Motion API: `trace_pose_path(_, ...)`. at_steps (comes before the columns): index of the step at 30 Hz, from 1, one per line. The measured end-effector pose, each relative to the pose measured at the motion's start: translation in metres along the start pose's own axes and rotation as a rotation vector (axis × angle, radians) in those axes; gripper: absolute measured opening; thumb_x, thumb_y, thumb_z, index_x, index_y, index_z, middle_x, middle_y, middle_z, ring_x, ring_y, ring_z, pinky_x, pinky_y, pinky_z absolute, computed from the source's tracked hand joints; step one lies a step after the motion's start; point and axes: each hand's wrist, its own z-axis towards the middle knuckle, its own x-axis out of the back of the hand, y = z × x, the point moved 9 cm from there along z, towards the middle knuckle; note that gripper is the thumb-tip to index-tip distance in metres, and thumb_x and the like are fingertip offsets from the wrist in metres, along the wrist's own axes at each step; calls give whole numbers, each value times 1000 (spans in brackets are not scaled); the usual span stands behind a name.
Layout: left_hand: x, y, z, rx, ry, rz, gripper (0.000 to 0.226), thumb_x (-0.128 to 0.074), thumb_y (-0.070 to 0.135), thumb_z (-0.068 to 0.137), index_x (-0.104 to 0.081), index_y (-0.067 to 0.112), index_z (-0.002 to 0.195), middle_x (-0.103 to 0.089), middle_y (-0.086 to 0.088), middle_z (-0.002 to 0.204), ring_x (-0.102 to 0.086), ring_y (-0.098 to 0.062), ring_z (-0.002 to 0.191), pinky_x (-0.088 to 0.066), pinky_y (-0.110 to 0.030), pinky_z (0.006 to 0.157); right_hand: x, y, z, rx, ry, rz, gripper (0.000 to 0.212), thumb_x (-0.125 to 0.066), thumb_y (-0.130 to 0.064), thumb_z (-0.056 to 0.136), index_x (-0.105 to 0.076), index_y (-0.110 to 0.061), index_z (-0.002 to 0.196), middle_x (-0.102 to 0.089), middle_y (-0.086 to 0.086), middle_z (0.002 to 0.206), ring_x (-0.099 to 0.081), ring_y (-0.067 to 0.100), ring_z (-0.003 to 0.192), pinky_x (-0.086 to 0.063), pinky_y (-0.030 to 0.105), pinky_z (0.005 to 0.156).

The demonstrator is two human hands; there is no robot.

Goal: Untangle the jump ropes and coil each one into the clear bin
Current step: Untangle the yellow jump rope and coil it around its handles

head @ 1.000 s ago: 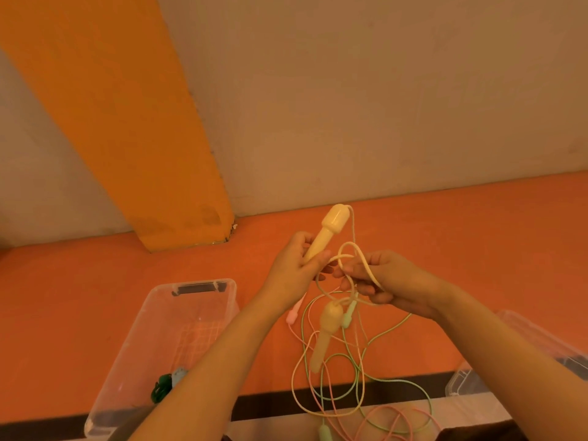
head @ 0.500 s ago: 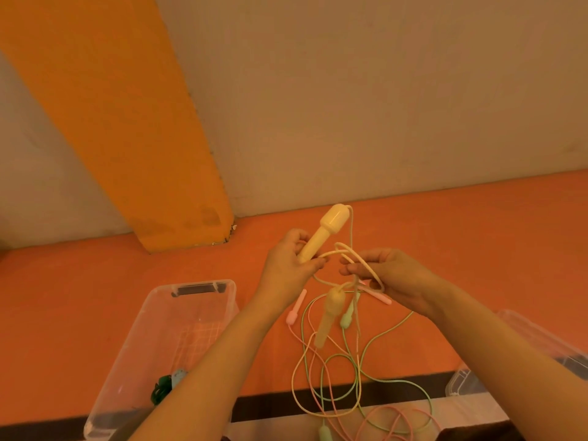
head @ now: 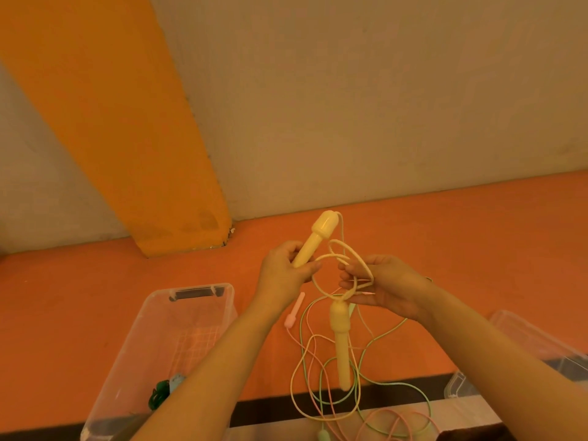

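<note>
My left hand grips a yellow jump-rope handle that points up and away. Just to the right, my right hand pinches loops of the yellow cord between the hands. A second yellow handle hangs straight down below my right hand. Green cord and pink cord dangle tangled under it. A pink handle hangs beside my left wrist, and a green handle shows at the bottom edge. The clear bin stands at lower left with a coiled green rope inside.
A second clear container sits at lower right, partly behind my right forearm. An orange floor runs to a beige wall with an orange pillar at back left. A dark strip crosses the bottom of the view.
Both hands have risen slightly and drawn apart. The yellow cord loop between them has widened, and the hanging yellow handle has swung to hang straight down.
</note>
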Motion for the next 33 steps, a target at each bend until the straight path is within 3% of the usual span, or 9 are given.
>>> trace_pose_path(6, 0, 1, 0, -39, 3, 97, 23, -75, 7, 76, -65, 13, 96, -65, -4, 86, -64, -25, 82, -53, -43, 73, -13, 17, 0, -110, -85, -17, 14, -58, -7, 91, -69, -3, 98, -70, 5, 75, -67, 15, 71, -57, 40, 79)
trace_pose_path(12, -12, -1, -5, -4, -82, 96, 26, -67, 4, 81, -56, 24, 93, -70, 8, 97, -65, -8, 84, -52, -31, 72, -16, 22, 2, -121, -129, -38, 14, -59, -9, 91, -70, -5, 100, -69, 5, 76, -68, 14, 70, -57, 37, 73)
trace_pose_path(15, -15, -4, -6, 14, -85, 121, 24, -70, 11, 82, -55, 14, 99, -69, -1, 93, -63, -12, 72, -52, -34, 68, -19, 26, 2, -136, -160, -55, 14, -61, -11, 90, -71, -6, 100, -69, 5, 78, -68, 14, 71, -57, 36, 71)
trace_pose_path(18, -15, -9, -5, 44, -74, 126, 25, -73, 13, 80, -52, 19, 92, -69, -10, 89, -64, -19, 72, -51, -40, 70, -21, 29, 1, -148, -179, -68, 13, -61, -11, 90, -71, -8, 98, -68, 4, 77, -67, 13, 70, -57, 35, 70)
trace_pose_path(20, -16, -10, -6, 50, -82, 112, 29, -75, 12, 78, -50, 23, 86, -70, -8, 85, -66, -21, 73, -50, -36, 67, -22, 31, 1, -161, -185, -72, 13, -61, -11, 90, -71, -8, 98, -68, 3, 77, -66, 13, 71, -57, 38, 76)
trace_pose_path(23, -17, -11, -7, 50, -82, 125, 31, -78, 13, 76, -49, 25, 83, -63, 3, 78, -59, -10, 68, -47, -26, 63, -25, 39, 1, -191, -209, -113, 12, -63, -15, 90, -73, -12, 97, -67, 0, 76, -64, 12, 75, -49, 49, 93)
trace_pose_path(26, -16, -11, -6, 45, -62, 182, 28, -77, 13, 76, -52, 19, 87, -62, 0, 81, -60, -15, 72, -51, -37, 70, -31, 47, 3, -208, -226, -58, 14, -62, -18, 90, -72, -13, 99, -65, -1, 75, -62, 11, 74, -44, 54, 98)
trace_pose_path(29, -11, -11, -5, 62, -41, 161, 26, -76, 12, 77, -53, 17, 88, -62, -3, 82, -61, -17, 68, -53, -34, 64, -35, 51, 7, -214, -202, 82, 25, -58, -30, 92, -70, -10, 101, -62, 0, 73, -62, 12, 71, -48, 55, 93)
trace_pose_path(33, -8, -11, -5, 79, -36, 64, 23, -73, 7, 80, -52, 12, 90, -63, -12, 88, -66, -17, 65, -53, -22, 55, -35, 52, 12, -195, -161, 212, 65, -32, -56, 95, -71, -5, 104, -61, 4, 74, -59, 15, 69, -48, 50, 90)
